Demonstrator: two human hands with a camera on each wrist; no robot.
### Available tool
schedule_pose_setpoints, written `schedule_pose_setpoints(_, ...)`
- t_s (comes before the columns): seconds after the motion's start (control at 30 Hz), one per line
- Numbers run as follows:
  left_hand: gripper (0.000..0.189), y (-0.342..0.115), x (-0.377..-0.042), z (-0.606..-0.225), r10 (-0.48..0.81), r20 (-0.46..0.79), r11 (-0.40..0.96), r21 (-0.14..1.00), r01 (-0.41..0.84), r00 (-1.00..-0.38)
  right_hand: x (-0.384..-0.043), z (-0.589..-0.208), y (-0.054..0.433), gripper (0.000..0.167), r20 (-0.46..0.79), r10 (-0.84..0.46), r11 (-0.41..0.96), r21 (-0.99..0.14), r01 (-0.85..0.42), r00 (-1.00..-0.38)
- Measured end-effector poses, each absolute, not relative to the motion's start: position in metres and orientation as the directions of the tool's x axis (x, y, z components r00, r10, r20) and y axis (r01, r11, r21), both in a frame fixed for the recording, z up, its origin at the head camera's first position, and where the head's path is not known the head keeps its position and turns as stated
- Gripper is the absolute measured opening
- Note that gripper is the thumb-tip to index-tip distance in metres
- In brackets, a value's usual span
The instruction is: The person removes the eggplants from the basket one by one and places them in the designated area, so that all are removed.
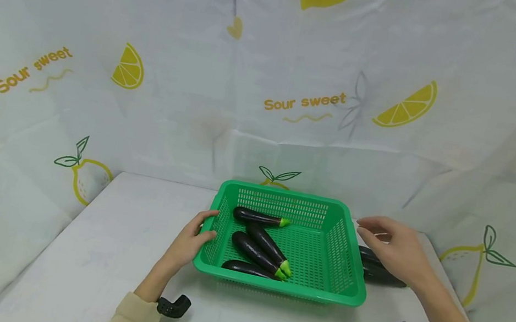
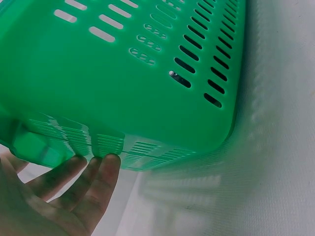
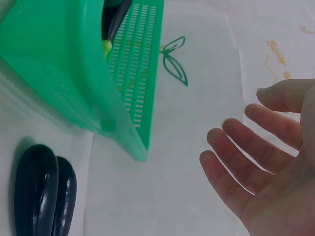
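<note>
A green plastic basket with slotted walls stands on the white surface, several dark eggplants with green stem ends lying in its left half. My left hand holds the basket's left rim. In the left wrist view, its fingertips touch the outer wall below the rim. Just off the basket's right side, my right hand hovers with nothing in it, fingers spread and loosely bent in the right wrist view. Two more eggplants lie side by side outside the basket, partly hidden by that hand in the head view.
A white cloth with lemon prints hangs behind the table and along both sides. The white tabletop extends left of the basket and in front of it. Each wrist bears a black camera mount.
</note>
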State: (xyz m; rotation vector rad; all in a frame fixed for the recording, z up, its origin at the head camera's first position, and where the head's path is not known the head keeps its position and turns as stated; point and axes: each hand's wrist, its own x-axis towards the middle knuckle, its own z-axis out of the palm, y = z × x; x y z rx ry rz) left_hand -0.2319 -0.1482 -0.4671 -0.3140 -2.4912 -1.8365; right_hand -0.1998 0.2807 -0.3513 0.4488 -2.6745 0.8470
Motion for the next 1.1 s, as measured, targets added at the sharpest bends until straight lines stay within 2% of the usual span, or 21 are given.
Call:
schedule_pose_setpoints(0.67,0.052,-0.149,-0.234,-0.468,0.141,0.143,0.281,0.943,0.178,-0.98,-0.213,-0.339,0.235,0.028,0.351,-0.329,0.696,-0.537,-0.476,-0.877)
schedule_pose_setpoints(1.1,0.052,-0.149,-0.235,-0.469,0.141,0.138,0.29,0.941,0.174,-0.98,-0.228,-0.336,0.209,0.029,0.288,-0.393,0.684,-0.543,-0.487,-0.873)
